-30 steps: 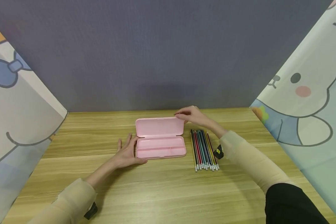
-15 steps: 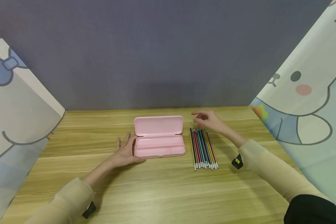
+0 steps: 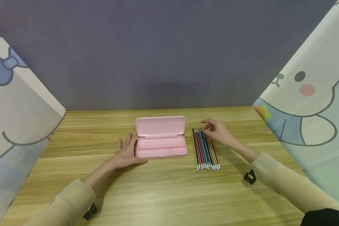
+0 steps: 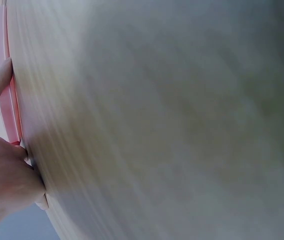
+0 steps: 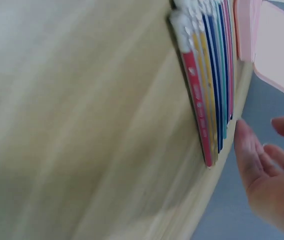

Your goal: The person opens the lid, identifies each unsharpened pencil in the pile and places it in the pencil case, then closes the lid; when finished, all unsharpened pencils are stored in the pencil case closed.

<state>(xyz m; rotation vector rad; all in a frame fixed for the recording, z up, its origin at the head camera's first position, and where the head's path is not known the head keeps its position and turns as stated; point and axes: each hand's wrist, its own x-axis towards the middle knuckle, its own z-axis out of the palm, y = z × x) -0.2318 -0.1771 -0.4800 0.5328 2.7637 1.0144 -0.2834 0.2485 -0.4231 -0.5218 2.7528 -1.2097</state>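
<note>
A pink pencil case (image 3: pixel 162 142) lies on the table with its lid (image 3: pixel 160 126) raised back. Its divided inside holds nothing. My left hand (image 3: pixel 126 156) holds the case's left end, thumb along the front edge and index finger near the back corner; in the left wrist view the thumb touches the pink side wall (image 4: pixel 8 107). Right of the case a row of several pencils (image 3: pixel 204 152) lies side by side, white eraser ends toward me. Over their far ends hovers my right hand (image 3: pixel 218 133), fingers bent loosely and holding nothing; the right wrist view shows the fingers apart from the pencils (image 5: pixel 202 90).
The wood-grain table (image 3: pixel 164 194) ends at a grey upright panel (image 3: pixel 164 56) behind the case. Side walls with cartoon prints (image 3: pixel 308 81) flank it. Dark camera mounts (image 3: pixel 250 176) hang under both sleeves.
My right hand has let go of the lid's right corner and moved right, then toward me, over the pencils' far ends. The left hand stays at the case, and the lid remains raised.
</note>
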